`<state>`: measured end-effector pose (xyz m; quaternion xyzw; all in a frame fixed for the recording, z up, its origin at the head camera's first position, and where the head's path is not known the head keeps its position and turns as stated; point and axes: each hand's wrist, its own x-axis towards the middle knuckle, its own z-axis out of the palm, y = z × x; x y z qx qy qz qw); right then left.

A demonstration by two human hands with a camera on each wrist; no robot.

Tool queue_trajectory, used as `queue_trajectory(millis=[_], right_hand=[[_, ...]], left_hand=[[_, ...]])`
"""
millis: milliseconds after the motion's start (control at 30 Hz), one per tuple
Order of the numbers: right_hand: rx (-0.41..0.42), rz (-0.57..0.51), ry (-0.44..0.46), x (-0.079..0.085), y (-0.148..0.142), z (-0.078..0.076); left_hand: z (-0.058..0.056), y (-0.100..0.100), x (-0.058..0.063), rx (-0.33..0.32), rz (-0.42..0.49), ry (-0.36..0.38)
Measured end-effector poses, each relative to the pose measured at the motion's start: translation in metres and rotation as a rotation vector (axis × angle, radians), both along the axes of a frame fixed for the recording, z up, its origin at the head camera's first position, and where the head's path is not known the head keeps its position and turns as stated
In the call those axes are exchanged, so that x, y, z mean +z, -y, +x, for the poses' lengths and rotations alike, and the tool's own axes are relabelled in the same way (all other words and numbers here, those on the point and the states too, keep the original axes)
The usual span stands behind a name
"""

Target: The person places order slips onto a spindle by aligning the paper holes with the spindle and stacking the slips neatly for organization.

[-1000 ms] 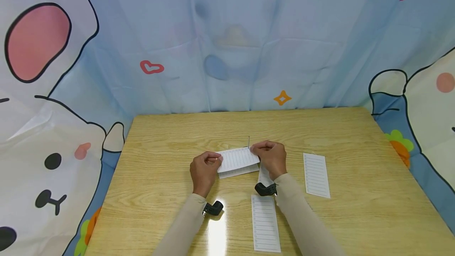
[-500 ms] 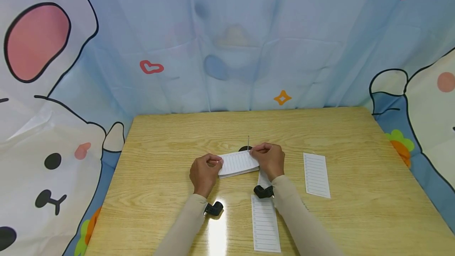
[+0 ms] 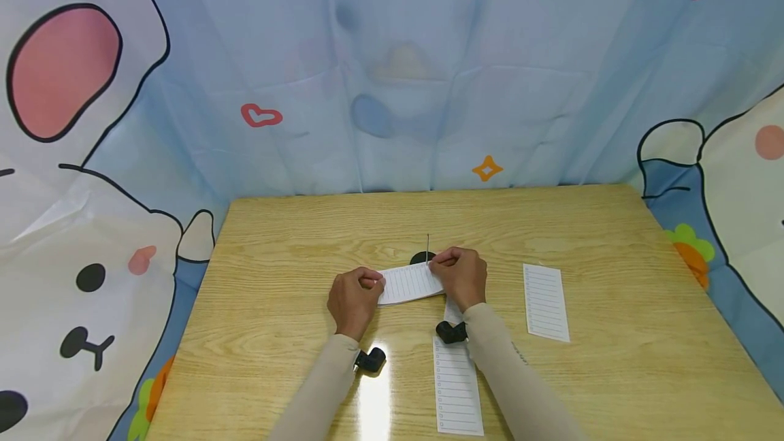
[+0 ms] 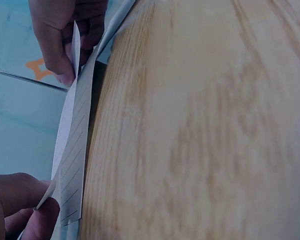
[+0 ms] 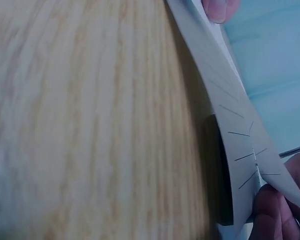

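Observation:
Both hands hold a white lined paper slip [image 3: 404, 282] crosswise over a spike file with a black round base [image 3: 419, 257]. My left hand [image 3: 354, 301] pinches the slip's left end between thumb and fingers. The right hand [image 3: 462, 278] pinches its right end, close beside the thin metal spike [image 3: 427, 248], which stands up at the slip's far edge. In the left wrist view a second lined slip [image 4: 76, 160] lies just under the held one, near the table. The slip mostly covers the base.
Two more lined slips lie on the wooden table [image 3: 275, 257]: a near slip [image 3: 458, 390] between the forearms and a right-hand slip [image 3: 546, 301]. Part of another slip [image 3: 452, 310] shows under the right wrist. A printed blue curtain [image 3: 398, 121] hangs behind the table.
Both hands have come down slightly and toward the body with the slip. The gap between it and the slip below has narrowed, and the black base now shows behind it.

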<state>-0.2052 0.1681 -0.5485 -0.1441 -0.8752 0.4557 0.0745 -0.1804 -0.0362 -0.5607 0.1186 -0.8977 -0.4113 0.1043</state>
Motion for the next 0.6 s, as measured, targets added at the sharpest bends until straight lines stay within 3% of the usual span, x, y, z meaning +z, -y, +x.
queue_trajectory(millis=[600], right_hand=[[0.046, 0.073, -0.008, -0.0005, -0.0006, -0.0025]], left_hand=[[-0.0020, 0.0010, -0.0050, -0.022, -0.023, -0.012]])
